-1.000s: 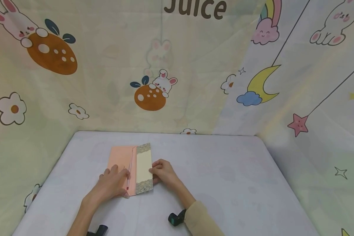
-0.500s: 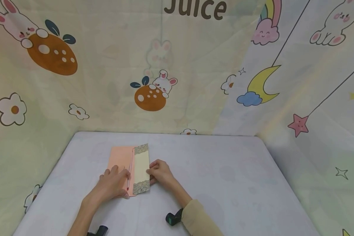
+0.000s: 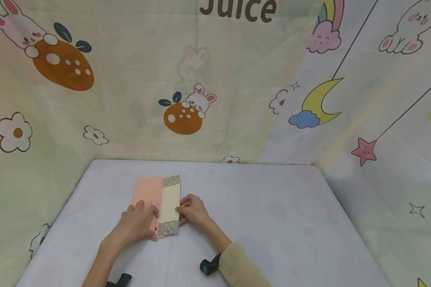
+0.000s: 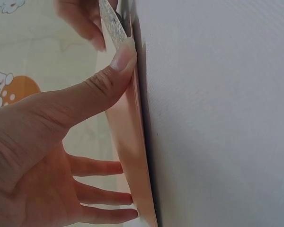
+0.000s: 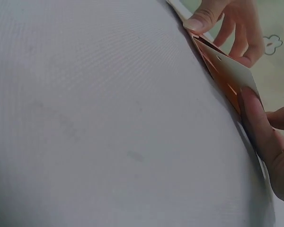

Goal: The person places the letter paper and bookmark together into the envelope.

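A flat pink paper folder point(image 3: 149, 189) lies on the table, left of centre in the head view. A cream card point(image 3: 170, 203) with grey patterned bands at both ends overlaps its right part, tilted up slightly. My left hand point(image 3: 138, 221) presses on the pink side, fingers spread, its thumb at the near edge in the left wrist view. My right hand point(image 3: 194, 211) pinches the cream card's right edge between thumb and fingers. In the right wrist view the card's pale underside point(image 5: 229, 66) shows a small hole near one corner, with pink paper beneath it.
The white-covered table point(image 3: 265, 215) stretches off to the right of the hands. A printed cloth point(image 3: 244, 91) with rabbits and flowers rises behind and at both sides. Black wrist cameras point(image 3: 209, 267) sit low, close to the tabletop.
My right hand has moved a little left, bringing the cream card farther over the pink folder and narrowing the strip seen between them. My left hand has stayed in place.
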A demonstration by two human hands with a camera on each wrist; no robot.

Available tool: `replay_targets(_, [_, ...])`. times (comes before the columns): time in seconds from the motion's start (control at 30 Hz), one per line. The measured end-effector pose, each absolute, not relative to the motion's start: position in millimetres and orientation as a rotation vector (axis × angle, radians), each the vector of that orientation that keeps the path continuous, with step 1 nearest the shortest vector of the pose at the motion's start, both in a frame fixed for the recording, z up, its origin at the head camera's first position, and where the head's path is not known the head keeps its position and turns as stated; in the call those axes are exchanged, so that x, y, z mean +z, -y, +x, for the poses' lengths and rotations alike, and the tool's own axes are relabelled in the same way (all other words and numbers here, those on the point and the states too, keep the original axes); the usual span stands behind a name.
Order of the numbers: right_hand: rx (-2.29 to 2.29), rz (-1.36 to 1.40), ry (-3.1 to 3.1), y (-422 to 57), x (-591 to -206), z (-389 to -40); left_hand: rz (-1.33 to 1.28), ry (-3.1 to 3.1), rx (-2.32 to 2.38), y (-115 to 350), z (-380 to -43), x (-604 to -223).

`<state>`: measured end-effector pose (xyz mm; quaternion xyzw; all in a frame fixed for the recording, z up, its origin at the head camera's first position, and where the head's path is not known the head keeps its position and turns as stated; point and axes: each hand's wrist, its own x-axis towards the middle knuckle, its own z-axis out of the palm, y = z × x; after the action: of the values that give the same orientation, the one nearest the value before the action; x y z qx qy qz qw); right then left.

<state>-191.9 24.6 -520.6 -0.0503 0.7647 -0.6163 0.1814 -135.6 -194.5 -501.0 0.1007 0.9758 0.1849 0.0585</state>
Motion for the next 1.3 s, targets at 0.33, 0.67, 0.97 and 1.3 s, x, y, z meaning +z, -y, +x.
replay_targets(0.33, [-1.734, -0.157, -2.118, -19, -523, -191, 0.313, -2.944, 0.559, 195, -135, -499])
replay_targets(0.67, [-1.772, -0.143, -2.078, -14, -521, -189, 0.320, -2.949, 0.587, 195, -135, -500])
replay_targets(0.97, [-1.701, -0.175, -2.170, -7, -520, -185, 0.313, -2.937, 0.628, 195, -133, -499])
replay_targets(1.3, [-1.710, -0.214, -2.133, -2, -519, -184, 0.332, -2.953, 0.597, 196, -134, -497])
